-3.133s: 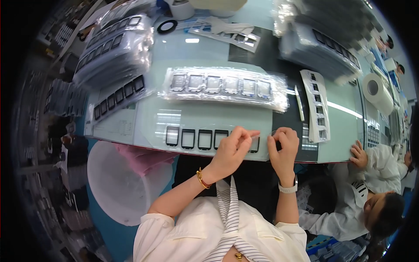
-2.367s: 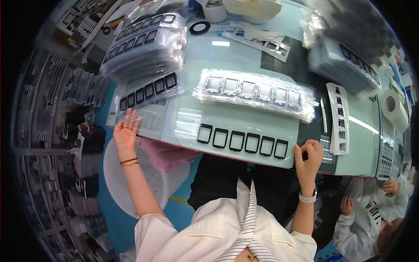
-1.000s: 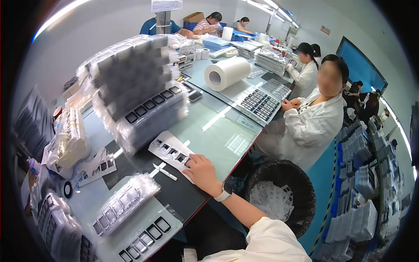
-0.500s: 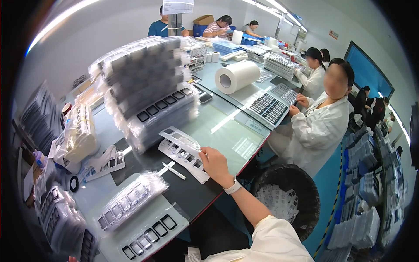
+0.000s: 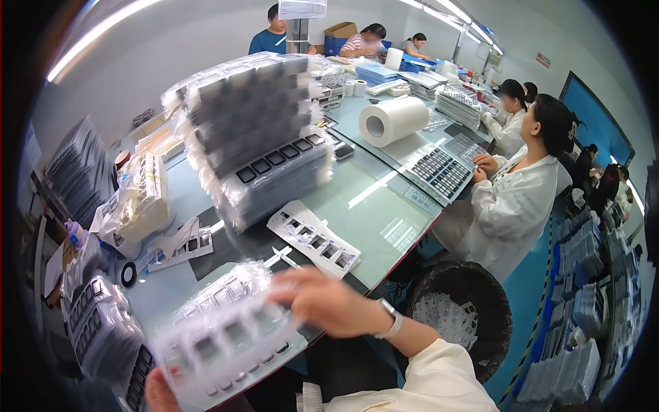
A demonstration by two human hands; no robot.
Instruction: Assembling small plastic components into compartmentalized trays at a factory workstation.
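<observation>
Two bare hands are spanning one sheet [image 5: 223, 347], translucent with a row of windows, motion-blurred. Right hand [image 5: 328, 302] is gripping it at the upper right corner, fingers closing over the edge; a watch [image 5: 391, 319] with a pale band is sitting on that wrist. Left hand [image 5: 162, 391] is meeting the sheet's lower left end near the picture's bottom edge; cannot tell how firmly it is gripping, too blurred and partly cut off. Sheet is hanging tilted over the near edge of the surface [image 5: 374, 244], covering most of a row of black frames [image 5: 281, 348]; only a few ends are showing below it. Wrapped pack [image 5: 230, 285] is lying just behind, partly hidden by the sheet. Past the right hand, a white strip [image 5: 316, 240] with square windows is lying flat, a slim white tool [image 5: 288, 259] resting beside its left side. Tall stack [image 5: 285, 182] of wrapped frames is standing farther back, white roll [image 5: 395, 122] lying to its right. Black-lined bin [image 5: 495, 329] holding clear scraps is standing to the right, below the surface. Co-worker [image 5: 515, 196] in white is sitting beyond it, hands near a panel [image 5: 439, 172] of dark rectangles.
</observation>
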